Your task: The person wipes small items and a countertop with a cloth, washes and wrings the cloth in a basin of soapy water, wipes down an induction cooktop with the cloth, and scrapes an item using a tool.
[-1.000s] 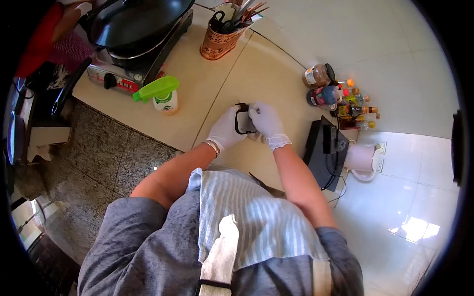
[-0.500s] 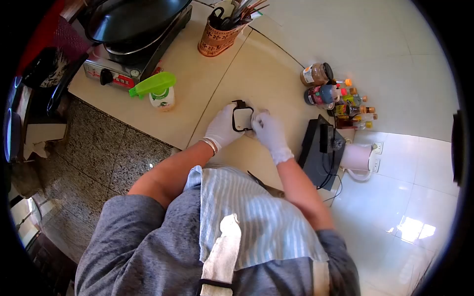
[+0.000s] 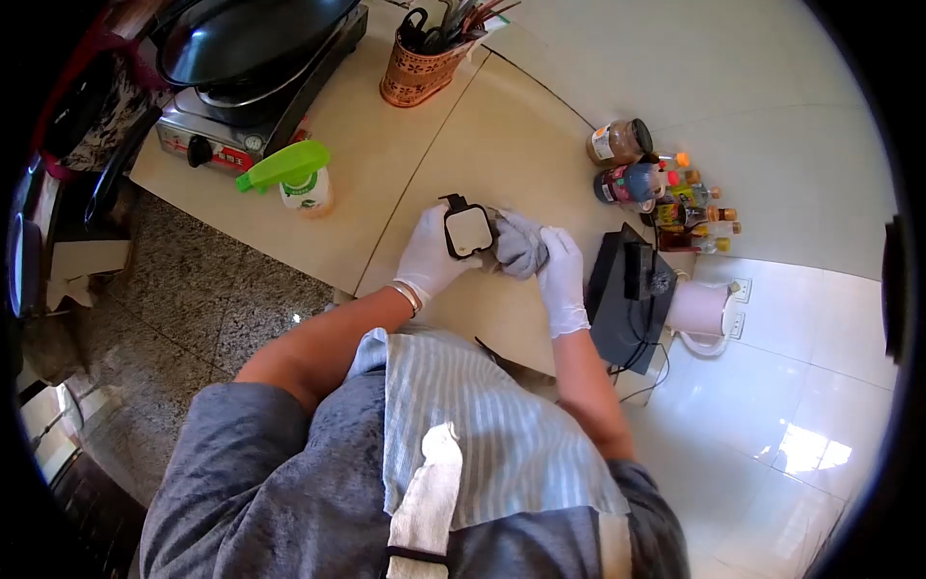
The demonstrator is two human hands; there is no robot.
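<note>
At the far left a dark pan (image 3: 256, 43) sits on a portable stove (image 3: 222, 140), with a green-topped container (image 3: 307, 189) just beside it. Further along stands a utensil holder (image 3: 421, 75). The left hand (image 3: 427, 256), gloved, has its fingers clamped on a black-framed object (image 3: 469, 232) over the counter (image 3: 381, 174). A crumpled grey cloth (image 3: 521, 245) comes between that object and the gloved right hand (image 3: 561, 275), whose fingers lie together against it; whether they grip it, I cannot tell. Beyond are a dark box (image 3: 617, 309), crowded bottles (image 3: 687, 214) and a pink jug (image 3: 698, 308)
</note>
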